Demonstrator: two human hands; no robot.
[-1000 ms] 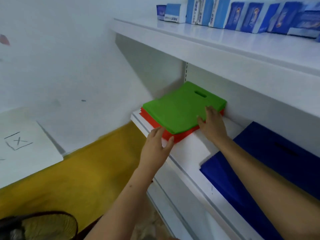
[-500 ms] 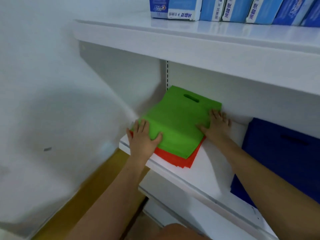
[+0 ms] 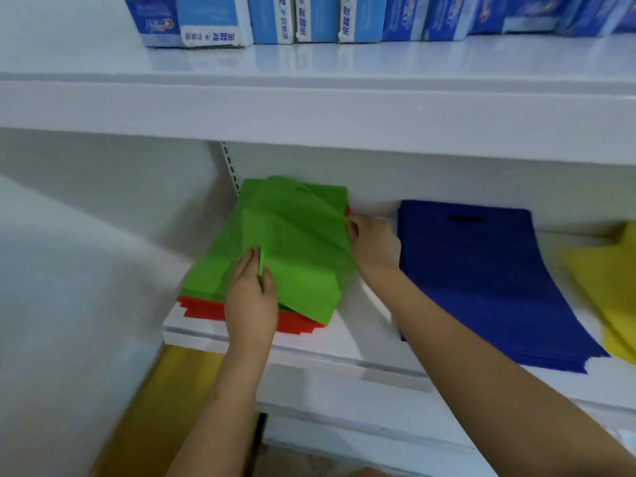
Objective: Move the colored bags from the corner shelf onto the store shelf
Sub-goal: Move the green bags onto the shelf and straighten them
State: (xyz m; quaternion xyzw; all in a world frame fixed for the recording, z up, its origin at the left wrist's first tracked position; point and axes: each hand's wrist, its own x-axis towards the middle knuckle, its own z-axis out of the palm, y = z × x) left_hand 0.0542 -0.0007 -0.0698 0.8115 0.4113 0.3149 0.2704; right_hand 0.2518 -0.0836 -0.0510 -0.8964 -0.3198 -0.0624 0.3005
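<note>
From the head camera, we look down at a white store shelf [image 3: 344,342] where a stack of green bags [image 3: 296,242] lies on a stack of red bags [image 3: 203,309] at the shelf's left end, against the back wall. Our left hand [image 3: 251,301] pinches a raised fold of the top green bag between thumb and fingers, while our right hand [image 3: 373,246] grips the green stack's right edge, fingers curled around it. Just to the right lie blue bags [image 3: 488,280], flat on the same shelf, then yellow bags [image 3: 609,287] at the frame's edge. Blue-and-white boxes [image 3: 299,18] line the upper shelf [image 3: 309,98].
</note>
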